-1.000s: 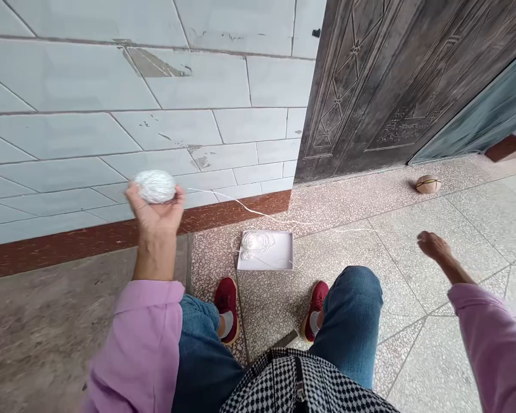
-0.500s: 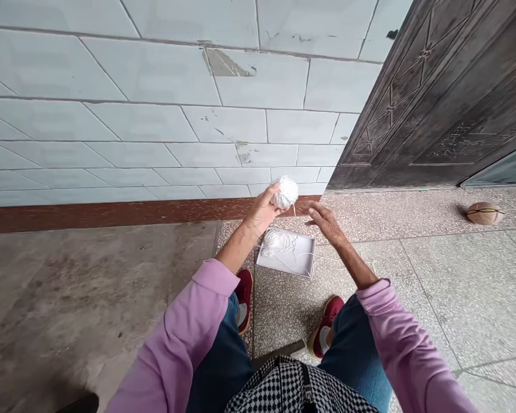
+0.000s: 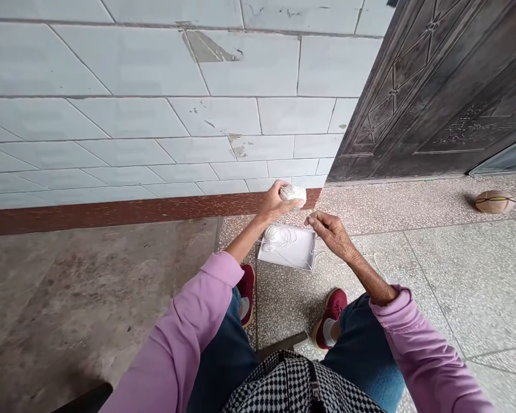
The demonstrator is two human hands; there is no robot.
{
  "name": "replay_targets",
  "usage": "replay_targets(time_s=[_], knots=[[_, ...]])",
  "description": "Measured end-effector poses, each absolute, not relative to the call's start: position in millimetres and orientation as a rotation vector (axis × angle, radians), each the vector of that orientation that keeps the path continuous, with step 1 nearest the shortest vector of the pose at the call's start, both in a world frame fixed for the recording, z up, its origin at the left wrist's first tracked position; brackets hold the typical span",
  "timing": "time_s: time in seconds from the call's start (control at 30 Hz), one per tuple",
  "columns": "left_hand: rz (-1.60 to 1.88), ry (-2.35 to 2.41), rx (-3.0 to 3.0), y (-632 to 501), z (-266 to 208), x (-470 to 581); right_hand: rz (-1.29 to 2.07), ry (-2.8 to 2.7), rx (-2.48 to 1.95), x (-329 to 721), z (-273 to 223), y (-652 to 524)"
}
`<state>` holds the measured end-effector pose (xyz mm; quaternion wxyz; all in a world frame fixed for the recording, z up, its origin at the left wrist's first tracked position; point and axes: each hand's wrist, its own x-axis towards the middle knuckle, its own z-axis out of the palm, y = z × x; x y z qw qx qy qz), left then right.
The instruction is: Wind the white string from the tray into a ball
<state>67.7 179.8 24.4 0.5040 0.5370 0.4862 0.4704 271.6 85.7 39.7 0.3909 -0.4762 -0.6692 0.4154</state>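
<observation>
My left hand [image 3: 273,204] is wrapped around a ball of white yarn [image 3: 293,194], held up in front of the tiled wall. To its right and slightly lower, my right hand [image 3: 332,232] is closed in a pinch, its fingertips near the ball but apart from it. Whatever the pinch holds is too thin or hidden to make out. Beneath both hands, a shallow white box [image 3: 303,248] rests on the speckled floor. Inside it, on the left, lies more white yarn [image 3: 273,235] in a loose bundle, and loose strands trail over the box's right side onto the floor.
The pale tiled wall [image 3: 124,117] stands ahead, with a dark carved door [image 3: 413,132] at right. A worn brown ball [image 3: 494,202] lies on the floor near the door. Red shoes [image 3: 333,315] flank the floor below the box. Bare concrete [image 3: 90,292] stretches to the left.
My right hand has gone from loosely spread fingers to a closed pinch. My left hand has turned the yarn ball and moved slightly right and down with it. The view has shifted a little.
</observation>
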Motion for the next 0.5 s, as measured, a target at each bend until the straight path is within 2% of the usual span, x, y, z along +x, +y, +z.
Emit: replay_targets(time_s=[0.2, 0.33, 0.5], knots=[[0.803, 0.961, 1.509, 162, 23, 76, 0.829, -1.592, -1.301, 307, 50, 89], [0.621, 0.725, 1.411, 152, 24, 78, 0.881, -1.54, -1.281, 310, 42, 97], [0.569, 0.659, 1.241, 145, 28, 77, 0.999, -1.42, -1.229, 303, 27, 109]])
